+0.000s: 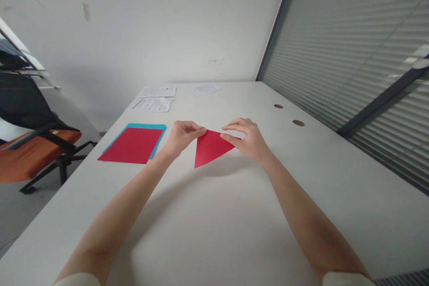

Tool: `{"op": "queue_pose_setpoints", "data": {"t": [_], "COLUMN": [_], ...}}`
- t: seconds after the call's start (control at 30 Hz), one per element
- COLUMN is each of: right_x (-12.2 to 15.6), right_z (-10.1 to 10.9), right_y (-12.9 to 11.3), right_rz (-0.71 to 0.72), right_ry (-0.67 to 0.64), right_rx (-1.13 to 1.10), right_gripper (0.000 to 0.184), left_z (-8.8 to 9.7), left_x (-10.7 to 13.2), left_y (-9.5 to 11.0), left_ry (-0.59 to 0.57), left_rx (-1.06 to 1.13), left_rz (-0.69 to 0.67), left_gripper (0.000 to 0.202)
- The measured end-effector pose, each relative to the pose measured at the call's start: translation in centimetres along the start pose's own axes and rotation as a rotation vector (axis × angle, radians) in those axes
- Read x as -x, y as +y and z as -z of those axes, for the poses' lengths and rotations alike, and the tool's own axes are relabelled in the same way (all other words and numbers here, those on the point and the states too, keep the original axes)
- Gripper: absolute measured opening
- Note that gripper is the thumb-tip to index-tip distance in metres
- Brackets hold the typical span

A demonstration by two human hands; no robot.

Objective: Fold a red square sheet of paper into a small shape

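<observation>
- One red paper triangle (pixel 213 146) is held over a white desk (pixel 308 178), between two bare hands.
- Its top left corner is pinched between the thumb and fingers of the left hand (pixel 185 135).
- The right hand (pixel 248 139) is held with thumb and index fingertip parted at the top edge; whether the thumb touches cannot be told.
- One sharp corner is pointed down and left, toward the person, another to the right; the long side is slanted between them.
- To the left, one red sheet (pixel 132 145) is laid over blue paper (pixel 143 126), its layers uncountable.
- At least three printed pages (pixel 152 104) are spread at the far end.
- Two round holes (pixel 298 123) are seen at right, one chair (pixel 36 149) at left.
</observation>
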State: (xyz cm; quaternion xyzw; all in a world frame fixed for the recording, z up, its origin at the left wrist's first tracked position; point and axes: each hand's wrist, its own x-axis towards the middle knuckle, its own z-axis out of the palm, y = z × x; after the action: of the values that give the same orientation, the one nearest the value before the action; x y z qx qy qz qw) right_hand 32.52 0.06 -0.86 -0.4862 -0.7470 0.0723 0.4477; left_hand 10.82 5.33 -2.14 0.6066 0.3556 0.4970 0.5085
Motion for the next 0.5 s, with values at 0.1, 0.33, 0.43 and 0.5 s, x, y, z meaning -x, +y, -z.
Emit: {"op": "queue_pose_setpoints", "data": {"t": [0.1, 0.33, 0.43, 0.5], "right_x": [0.2, 0.1, 0.1, 0.1], "right_z": [0.0, 0.2, 0.4, 0.8], "right_y": [-1.1, -1.3, -1.2, -1.0], "right_rz": [-0.025, -0.099, -0.112, -0.134], "right_ry": [-0.176, -0.200, -0.211, -0.218], "right_rx": [-0.076, -0.232, -0.230, -0.214], "right_gripper": [0.014, 0.017, 0.018, 0.017], "left_z": [-0.5, -0.3, 0.1, 0.5], "left_x": [0.6, 1.0, 0.8, 0.4], "left_y": [0.4, 1.3, 1.3, 1.3], "left_ry": [-0.077, -0.173, -0.177, -0.138], "left_rx": [-0.019, -0.003, 0.014, 0.033], "left_rz": [0.025, 0.042, 0.036, 0.019], "left_gripper": [0.029, 0.025, 0.026, 0.027]}}
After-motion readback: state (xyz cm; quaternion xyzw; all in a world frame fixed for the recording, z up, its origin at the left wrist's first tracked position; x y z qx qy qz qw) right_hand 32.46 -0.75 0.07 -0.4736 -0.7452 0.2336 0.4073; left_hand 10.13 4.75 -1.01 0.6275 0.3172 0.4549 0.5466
